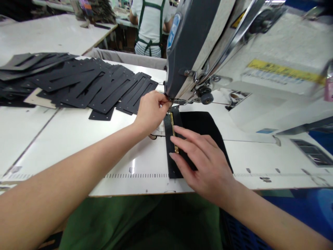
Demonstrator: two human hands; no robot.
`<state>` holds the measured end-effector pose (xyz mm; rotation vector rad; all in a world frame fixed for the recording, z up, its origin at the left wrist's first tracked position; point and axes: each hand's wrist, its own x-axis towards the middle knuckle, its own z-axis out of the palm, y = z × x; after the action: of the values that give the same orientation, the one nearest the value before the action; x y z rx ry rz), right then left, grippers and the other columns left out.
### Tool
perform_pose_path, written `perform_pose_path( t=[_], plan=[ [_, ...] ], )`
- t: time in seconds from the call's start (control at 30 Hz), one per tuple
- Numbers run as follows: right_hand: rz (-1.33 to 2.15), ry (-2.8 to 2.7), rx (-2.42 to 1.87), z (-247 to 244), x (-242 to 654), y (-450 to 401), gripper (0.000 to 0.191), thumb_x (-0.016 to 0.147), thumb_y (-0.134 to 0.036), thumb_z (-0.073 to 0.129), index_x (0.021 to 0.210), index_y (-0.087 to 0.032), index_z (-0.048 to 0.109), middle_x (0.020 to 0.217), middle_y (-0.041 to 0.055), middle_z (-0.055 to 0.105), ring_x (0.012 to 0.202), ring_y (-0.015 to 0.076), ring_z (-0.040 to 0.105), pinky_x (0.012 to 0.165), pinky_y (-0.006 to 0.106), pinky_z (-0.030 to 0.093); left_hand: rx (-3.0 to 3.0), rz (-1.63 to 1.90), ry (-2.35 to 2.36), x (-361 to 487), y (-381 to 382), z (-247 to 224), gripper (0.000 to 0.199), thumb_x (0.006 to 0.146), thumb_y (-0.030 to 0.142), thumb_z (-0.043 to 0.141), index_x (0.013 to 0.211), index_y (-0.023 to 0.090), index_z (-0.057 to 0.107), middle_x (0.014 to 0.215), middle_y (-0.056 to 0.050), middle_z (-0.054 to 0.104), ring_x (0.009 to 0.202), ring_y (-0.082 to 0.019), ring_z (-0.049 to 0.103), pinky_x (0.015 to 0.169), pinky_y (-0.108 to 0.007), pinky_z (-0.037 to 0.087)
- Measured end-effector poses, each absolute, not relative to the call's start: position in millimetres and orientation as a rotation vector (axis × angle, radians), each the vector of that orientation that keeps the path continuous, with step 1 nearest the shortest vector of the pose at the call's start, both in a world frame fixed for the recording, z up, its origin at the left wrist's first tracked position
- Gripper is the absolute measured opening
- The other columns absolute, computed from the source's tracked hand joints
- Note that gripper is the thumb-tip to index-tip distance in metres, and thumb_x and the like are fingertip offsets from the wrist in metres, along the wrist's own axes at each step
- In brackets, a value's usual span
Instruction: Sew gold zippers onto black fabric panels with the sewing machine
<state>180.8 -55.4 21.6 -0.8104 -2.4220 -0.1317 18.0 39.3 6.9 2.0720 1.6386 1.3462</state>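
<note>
Head view. Left hand (153,109): thumb and fingertips pinched together at the machine (192,48) head — what sits between them is hidden. Right hand (205,161): fingers spread, tips resting on and beside the zip (172,128). Zip lies lengthwise along the black strip (171,166), dark cloth (203,121) to its right, partly under the palm.

Risks, as judged: left fingertips very near the needle area, so a start with them there could hurt; uneven pressure from the right could skew the zip.

Edges: strip's near end stops just short of the table (135,152) front. Pile (91,83) crowds behind the left wrist — room lies nearer, though the forearm crosses it.
</note>
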Motion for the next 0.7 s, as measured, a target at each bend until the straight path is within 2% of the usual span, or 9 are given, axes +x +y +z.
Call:
perform_pose_path(
  t=[0.13, 0.3, 0.7],
  plan=[
    [-0.096, -2.362, -0.891, 23.6, 187.8, -48.9, 0.028, 0.084, -0.015, 0.052, 0.111, -0.01, 0.052, 0.116, 0.015, 0.056, 0.103, 0.0211, 0.055, 0.081, 0.035, 0.044, 2.067, 1.376, 1.614, 17.5, 36.3, 5.6, 0.014, 0.07, 0.01, 0.055, 0.067, 0.015, 0.067, 0.065, -0.001, 0.06, 0.057, -0.012, 0.05, 0.058, -0.025, 0.039],
    [-0.08, -2.334, -0.9, 21.3, 190.7, -49.4, 0.029, 0.083, -0.014, 0.052, 0.112, -0.011, 0.052, 0.113, 0.014, 0.058, 0.102, 0.0211, 0.055, 0.083, 0.036, 0.044, 2.103, 1.421, 1.64, 18.1, 34.9, 5.4, 0.012, 0.068, 0.009, 0.056, 0.065, 0.015, 0.067, 0.063, 0.0, 0.059, 0.062, -0.012, 0.052, 0.063, -0.024, 0.039],
    [-0.054, -2.308, -0.925, 19.3, 194.5, -49.5, 0.031, 0.082, -0.013, 0.054, 0.112, -0.01, 0.051, 0.111, 0.0126, 0.059, 0.102, 0.02, 0.055, 0.085, 0.035, 0.044, 1.908, 1.451, 1.617, 19.8, 33.8, 2.4, 0.013, 0.067, 0.012, 0.057, 0.069, 0.016, 0.069, 0.059, 0.001, 0.059, 0.051, -0.01, 0.046, 0.052, -0.024, 0.036]
  ],
)
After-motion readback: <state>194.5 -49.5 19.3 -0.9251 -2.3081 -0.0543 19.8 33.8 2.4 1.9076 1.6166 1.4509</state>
